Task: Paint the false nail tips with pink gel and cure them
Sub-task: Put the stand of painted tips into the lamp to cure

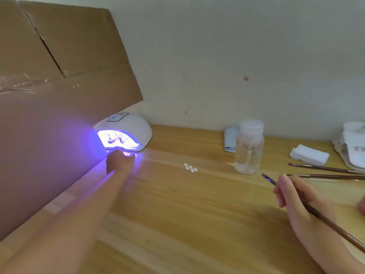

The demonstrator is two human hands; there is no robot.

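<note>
- Nail tips sit inside the white curing lamp at the back left of the wooden table; I see a few small upright shapes in its bright opening, too washed out to count or to judge their colour.
- Violet light spills from the lamp's mouth onto the table and onto the cardboard sheet that leans along the left side.
- My left hand reaches out to the lamp's opening, its fingertips at the lower edge; glare and blur hide the fingers, so I cannot tell whether they are spread or curled round something.
- My right hand hovers over the table at the right, well apart from the lamp, pinching a thin brown brush between thumb and fingers, the tip pointing up and left toward the bottle.
- 1 clear pump bottle stands upright near the back of the table, with a pale blue cloth just behind it on the left.
- 5 small white discs lie clustered on the bare wood between the lamp and the bottle.
- 2 more brushes lie on the table at the right edge, near a white foam block and a white packet beyond it.
</note>
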